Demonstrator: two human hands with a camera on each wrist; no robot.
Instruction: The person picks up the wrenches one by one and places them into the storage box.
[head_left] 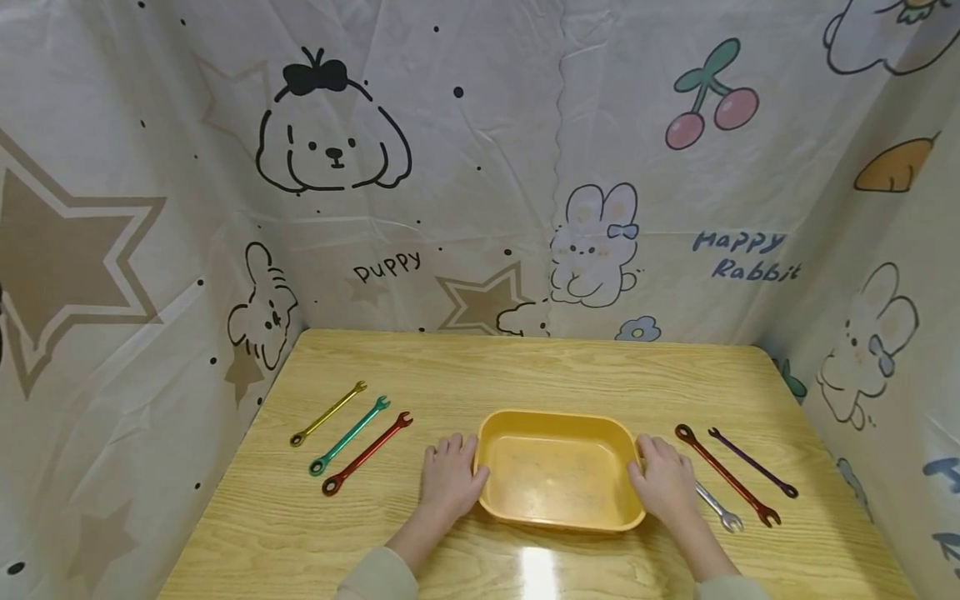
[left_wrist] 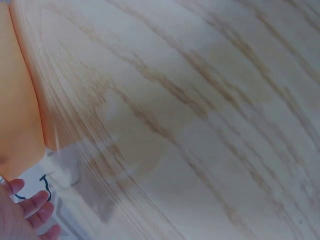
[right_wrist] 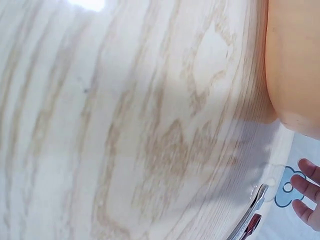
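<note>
A yellow plastic basin (head_left: 558, 523) sits upright on the table between my two hands, with its bare inside facing up. My left hand (head_left: 450, 477) grips its left end, thumb over the rim and fingers along the outer wall. At the right end my right hand (head_left: 667, 479) holds it in the same way. In the left wrist view the left fingertips (left_wrist: 39, 202) show beside the basin's wall (left_wrist: 20, 100). A silver combination wrench (head_left: 720, 506) lies right by the right hand, which hides part of it.
Left of the basin lie a yellow wrench (head_left: 327, 413), a green wrench (head_left: 350, 436) and a red wrench (head_left: 367, 454). On the right are an orange-red wrench (head_left: 727, 475) and a purple wrench (head_left: 753, 462). Printed curtains (head_left: 480, 208) enclose the wooden table (head_left: 525, 371) behind and at both sides.
</note>
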